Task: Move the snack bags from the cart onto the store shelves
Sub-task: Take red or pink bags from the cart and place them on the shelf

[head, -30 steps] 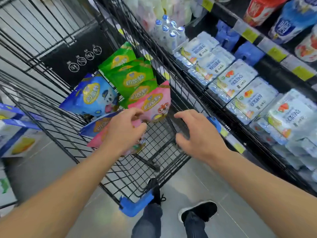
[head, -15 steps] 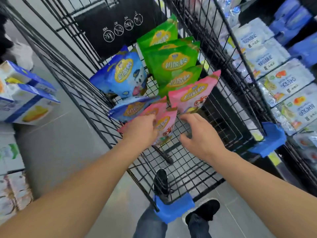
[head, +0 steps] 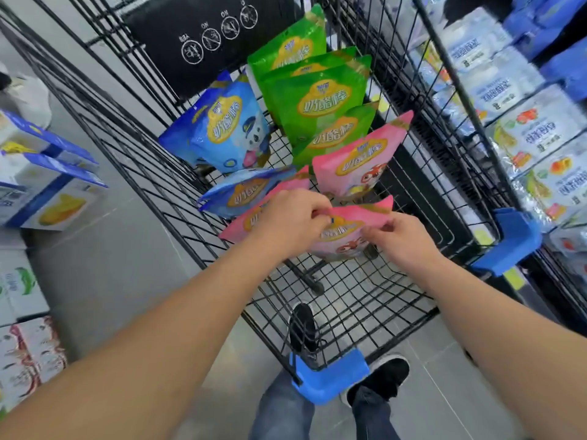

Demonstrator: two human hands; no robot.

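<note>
Glossy pink plastic snack bag [head: 349,230], mid-frame inside the black wire cart [head: 365,300], is pinched along its upper edge by left hand [head: 289,220] and right hand [head: 397,239]; likely light, soft, slippery.

Glossy plastic bags [head: 320,103], black wire cart [head: 365,300]

Stacked cartons [head: 47,198] with blue and yellow print sit on the grey tiled floor [head: 127,265] at the left edge. More boxes [head: 28,354] with red print lie below them. Two black shoes [head: 381,376] and blue jeans [head: 282,408] show at the bottom.
</note>
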